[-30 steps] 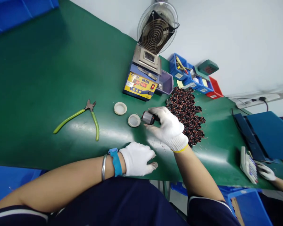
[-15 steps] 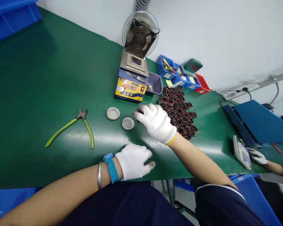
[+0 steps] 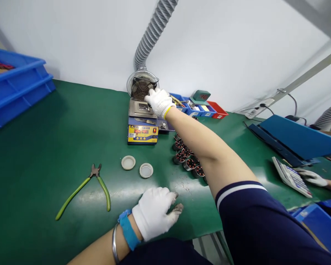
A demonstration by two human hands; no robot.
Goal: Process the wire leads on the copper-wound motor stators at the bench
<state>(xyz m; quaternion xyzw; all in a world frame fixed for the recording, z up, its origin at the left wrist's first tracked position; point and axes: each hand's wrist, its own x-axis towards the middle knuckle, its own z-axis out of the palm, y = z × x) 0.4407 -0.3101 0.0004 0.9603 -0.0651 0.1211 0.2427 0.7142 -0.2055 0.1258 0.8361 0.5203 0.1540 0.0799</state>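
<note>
My right hand, in a white glove, is closed over the right side of the metal-topped heating unit, beside its small window; what its fingers hold is hidden. My left hand, also gloved, rests on the green table near the front edge, thumb and fingers apart, holding nothing. Two small round dishes, one pale and one with a grey inside, lie beyond it. Several copper-wound motor cores stand partly behind my right forearm. Green-handled cutters lie spread open at the left.
A round fan on a grey hose sits behind the unit. Blue bins and a red bin line the wall. Blue crates stand at left. Right are a calculator and another person's gloved hand.
My right hand has moved from beside the dishes up to the top of the heating unit. The view has tilted upward. My left hand stays on the table.
</note>
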